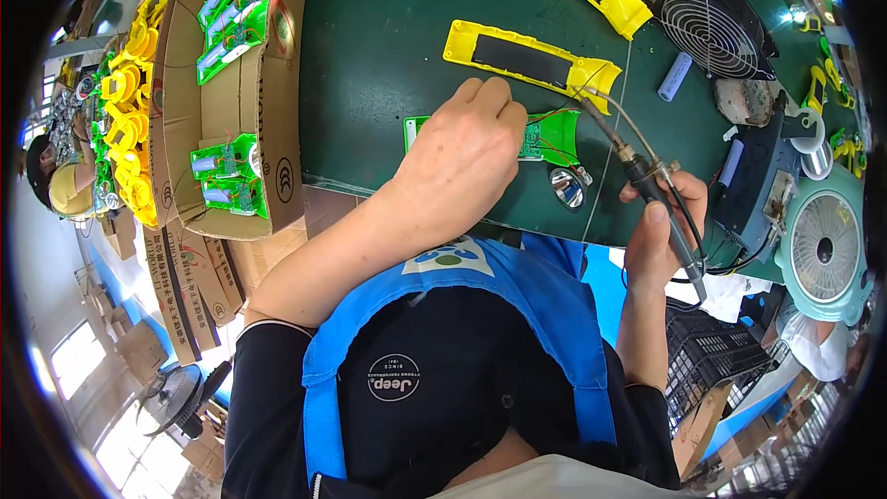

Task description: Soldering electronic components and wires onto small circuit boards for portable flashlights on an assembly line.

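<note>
My left hand (469, 143) is closed above a green flashlight housing (562, 140) on the table, fingertips bent down over it; what they pinch is hidden. A circuit board and thin red wires show at the housing's right part. A shiny reflector cup (568, 188) lies just below its right end. My right hand (658, 233) is wrapped around the dark handle of a soldering iron (670, 222), whose tip points up and left. A thin bent tube runs along the iron, its end near a yellow housing half (517, 57) with a black strip, beyond the green one.
A cardboard box (288, 83) of green housings with batteries stands left, with yellow parts (134, 129) beyond. At the right are a black fan (707, 23), a loose battery (675, 77), a soldering station (758, 176), a solder spool (813, 143) and a round pale-green fan (825, 245).
</note>
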Action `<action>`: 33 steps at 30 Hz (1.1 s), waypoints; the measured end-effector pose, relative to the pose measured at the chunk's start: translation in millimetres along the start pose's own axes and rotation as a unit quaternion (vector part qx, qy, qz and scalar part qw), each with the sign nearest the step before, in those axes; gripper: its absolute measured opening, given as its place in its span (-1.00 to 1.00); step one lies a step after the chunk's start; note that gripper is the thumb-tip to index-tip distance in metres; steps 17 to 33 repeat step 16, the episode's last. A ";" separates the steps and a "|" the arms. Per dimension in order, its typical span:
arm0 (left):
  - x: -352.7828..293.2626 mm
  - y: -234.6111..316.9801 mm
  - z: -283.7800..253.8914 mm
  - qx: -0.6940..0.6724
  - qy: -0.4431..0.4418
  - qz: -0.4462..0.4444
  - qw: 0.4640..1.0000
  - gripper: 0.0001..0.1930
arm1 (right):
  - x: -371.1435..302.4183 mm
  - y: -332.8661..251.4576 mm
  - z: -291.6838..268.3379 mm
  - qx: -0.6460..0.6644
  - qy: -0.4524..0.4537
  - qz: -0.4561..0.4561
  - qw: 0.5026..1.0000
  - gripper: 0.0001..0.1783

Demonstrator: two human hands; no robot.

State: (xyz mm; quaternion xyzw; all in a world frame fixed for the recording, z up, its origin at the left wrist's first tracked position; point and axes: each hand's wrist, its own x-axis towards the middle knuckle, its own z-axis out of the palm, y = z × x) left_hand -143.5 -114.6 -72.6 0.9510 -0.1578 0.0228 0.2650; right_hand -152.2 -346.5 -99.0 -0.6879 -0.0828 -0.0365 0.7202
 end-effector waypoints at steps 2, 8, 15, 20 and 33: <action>0.1 -0.2 -0.6 -0.001 -0.002 0.002 1.000 -0.88 | 5.3 -3.7 3.1 -0.010 0.005 -0.003 1.000 -0.65; -2.2 -4.6 -4.3 0.003 -0.004 0.022 1.000 -0.87 | 24.1 -8.4 11.1 -0.025 -0.035 -0.031 0.999 -0.62; -0.2 -33.1 -44.3 -0.182 -0.108 -0.104 0.972 -0.77 | 27.5 -10.0 2.7 -0.036 -0.020 -0.063 0.997 -0.53; 10.6 -27.0 -39.5 -0.192 -0.106 -0.135 0.966 -0.73 | 36.6 -8.0 9.1 -0.039 -0.020 -0.063 0.997 -0.53; 10.6 -27.0 -39.5 -0.192 -0.106 -0.135 0.966 -0.73 | 36.6 -8.0 9.1 -0.039 -0.020 -0.063 0.997 -0.53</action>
